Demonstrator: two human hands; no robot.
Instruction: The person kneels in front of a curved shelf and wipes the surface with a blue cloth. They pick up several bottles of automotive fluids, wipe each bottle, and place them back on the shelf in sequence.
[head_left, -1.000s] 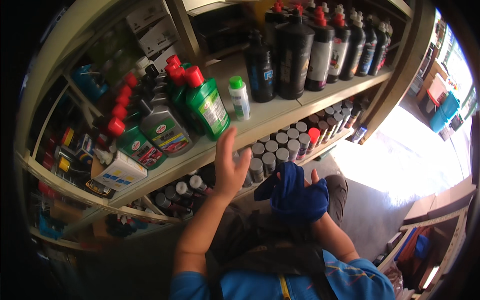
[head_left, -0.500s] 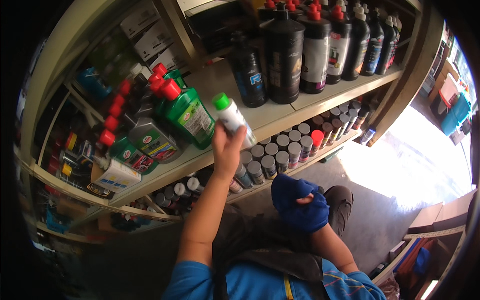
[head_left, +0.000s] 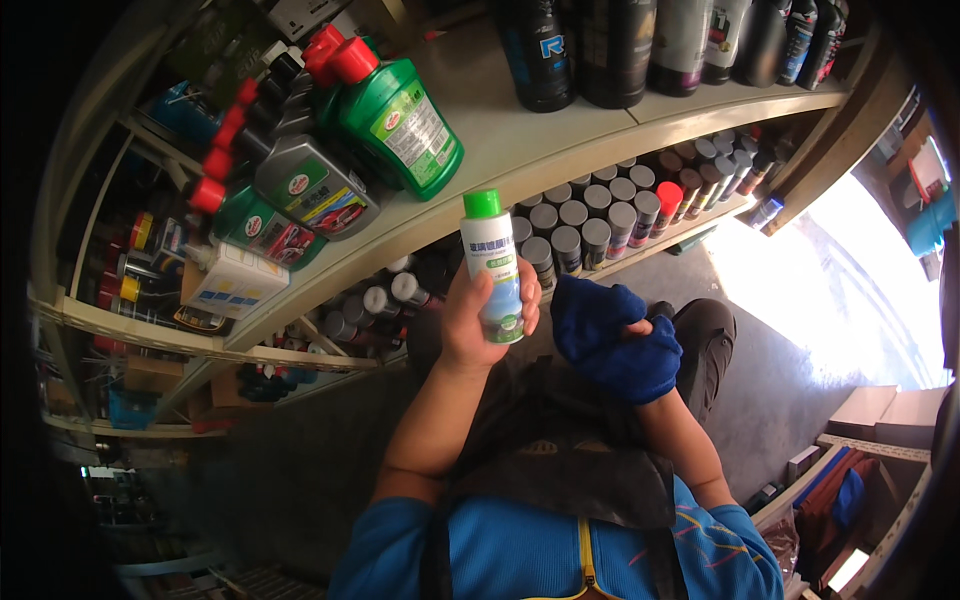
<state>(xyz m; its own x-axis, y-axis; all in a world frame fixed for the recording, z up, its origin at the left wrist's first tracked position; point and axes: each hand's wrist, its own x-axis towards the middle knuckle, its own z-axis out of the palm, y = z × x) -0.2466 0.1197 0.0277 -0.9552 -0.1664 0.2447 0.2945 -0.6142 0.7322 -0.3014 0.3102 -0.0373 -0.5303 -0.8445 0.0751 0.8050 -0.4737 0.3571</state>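
My left hand (head_left: 480,325) is wrapped round a white bottle (head_left: 495,270) with a green cap, held upright in front of the shelf with its label facing me. To its right, my right hand (head_left: 636,329) is closed on a blue cloth (head_left: 610,345); the cloth covers most of the hand and one fingertip pokes out. Behind the bottle, a large green bottle with a red cap (head_left: 405,130) stands on the upper shelf (head_left: 480,110). A grey bottle (head_left: 318,190) and a smaller green bottle (head_left: 265,225) stand to the left of it.
Tall black bottles (head_left: 545,60) line the upper shelf's back right. Below, a shelf carries rows of grey-capped spray cans (head_left: 595,240), one with a red cap (head_left: 668,195). A white box (head_left: 235,280) sits at the left shelf edge. Another rack (head_left: 880,460) stands at lower right.
My left hand has drawn the white bottle away from the upper shelf, towards me, and turned it more upright. My right hand with the blue cloth has shifted slightly up in view.
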